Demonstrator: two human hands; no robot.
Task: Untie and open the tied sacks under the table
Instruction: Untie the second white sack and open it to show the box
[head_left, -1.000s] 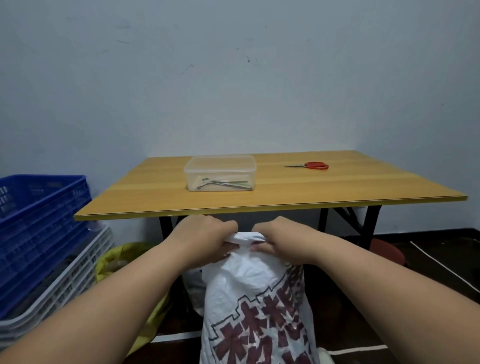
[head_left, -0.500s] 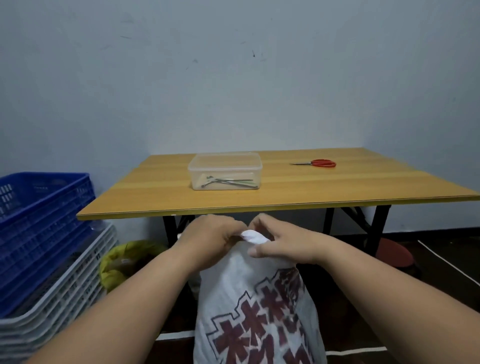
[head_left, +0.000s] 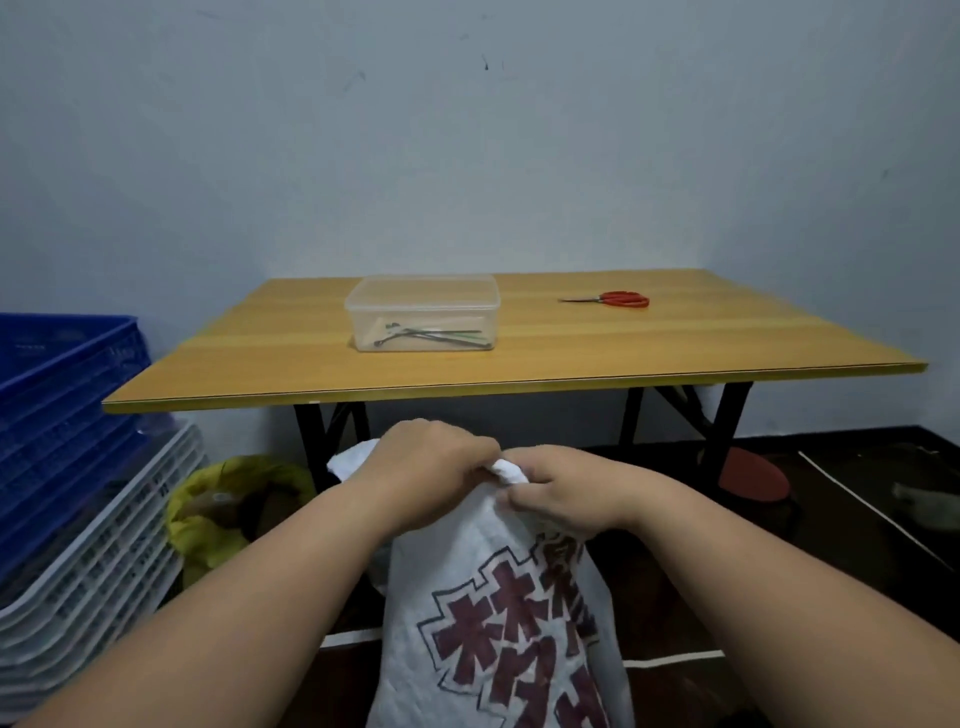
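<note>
Gathering at the very top of the white sack (head_left: 498, 613), the bunched neck is pinched from both sides: the left hand (head_left: 431, 475) is curled over it from the left, the right hand (head_left: 563, 493) is closed on it from the right, and only a small white nub of cloth is left showing between them. Whether a tie or knot sits there cannot be told; it is covered by the fingers. Below the grip, the sack is seen as crinkled woven plastic, printed with blocky dark red characters, its bottom cut off by the frame edge. Just behind the left hand, a second white bundle (head_left: 353, 457) is mostly hidden. Left of the grip, a yellow bag (head_left: 208, 519) is slumped open, its contents too dark to make out. Beyond the hands, above the grip, a smooth wooden table (head_left: 675, 353) is set, with a clear plastic box (head_left: 422, 312) of thin metal pieces and red-handled scissors (head_left: 621, 299) on top. Far left, blue and white slatted crates (head_left: 67, 467) are stacked, partly cropped.
</note>
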